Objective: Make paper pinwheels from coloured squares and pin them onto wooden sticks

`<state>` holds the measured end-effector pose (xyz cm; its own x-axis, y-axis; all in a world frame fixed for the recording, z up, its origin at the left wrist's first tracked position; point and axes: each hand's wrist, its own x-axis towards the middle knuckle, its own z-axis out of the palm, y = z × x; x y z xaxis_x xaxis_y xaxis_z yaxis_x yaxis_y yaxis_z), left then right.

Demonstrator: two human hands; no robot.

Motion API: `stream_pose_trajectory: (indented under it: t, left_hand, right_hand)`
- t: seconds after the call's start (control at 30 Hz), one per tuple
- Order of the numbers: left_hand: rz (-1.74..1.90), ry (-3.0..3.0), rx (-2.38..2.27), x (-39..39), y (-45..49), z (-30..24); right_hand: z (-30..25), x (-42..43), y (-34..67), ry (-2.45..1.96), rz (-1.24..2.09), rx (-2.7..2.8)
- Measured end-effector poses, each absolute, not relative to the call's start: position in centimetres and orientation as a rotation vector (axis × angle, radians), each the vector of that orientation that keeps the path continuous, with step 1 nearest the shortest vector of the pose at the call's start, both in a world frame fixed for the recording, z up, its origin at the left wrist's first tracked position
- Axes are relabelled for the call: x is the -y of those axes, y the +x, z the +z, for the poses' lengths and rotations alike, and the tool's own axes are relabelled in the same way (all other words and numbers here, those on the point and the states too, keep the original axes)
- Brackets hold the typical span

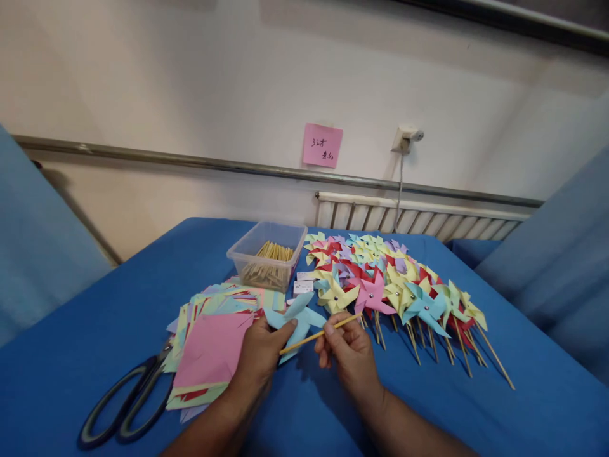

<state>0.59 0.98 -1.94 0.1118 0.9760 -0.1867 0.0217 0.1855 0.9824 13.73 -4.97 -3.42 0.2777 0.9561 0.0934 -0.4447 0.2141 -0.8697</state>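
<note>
At the near edge of the table, the left hand pinches a light-blue paper pinwheel, the thumb pressed across its lower blade and the other fingers curled shut behind it. The right hand grips a thin wooden stick between thumb and bent fingers. The stick slants up to the right, its low end touching the left thumb and its shaft crossing just under the pinwheel. Both hands hover close together a little above the blue cloth that covers the table. Just left of the left hand lies a fanned pile of coloured paper squares with a pink sheet on top, and a pair of black-handled scissors rests against its left edge. Behind the hands stands a clear plastic box holding more sticks, with small white packets beside it. To the right, a long heap of finished pinwheels in yellow, pink, red, purple and blue lies with the sticks pointing towards the near edge. On the wall behind, a pink note hangs above a radiator.
</note>
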Motion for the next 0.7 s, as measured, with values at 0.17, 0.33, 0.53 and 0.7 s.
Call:
stream_pose_trajectory:
  t: [0.17, 0.33, 0.53, 0.7]
  left_hand:
    - [0.999, 1.126, -1.246, -0.72, 0.76, -1.38]
    - [1.025, 1.087, -1.236, -0.45, 0.88, -1.27]
    - [1.023, 1.093, -1.232, -0.71, 0.77, -1.38]
    - [0.977, 1.129, -1.244, -0.68, 0.79, -1.11]
  right_hand:
    - [-3.38, 5.63, 13.39, -0.678, 1.335, 0.849]
    - [-3.30, 5.88, 13.53, -0.479, 1.693, 0.877]
    - [-3.59, 5.45, 13.73, -0.612, 1.664, 0.837]
    - [-3.92, 4.96, 13.22, -0.664, 1.571, 0.791]
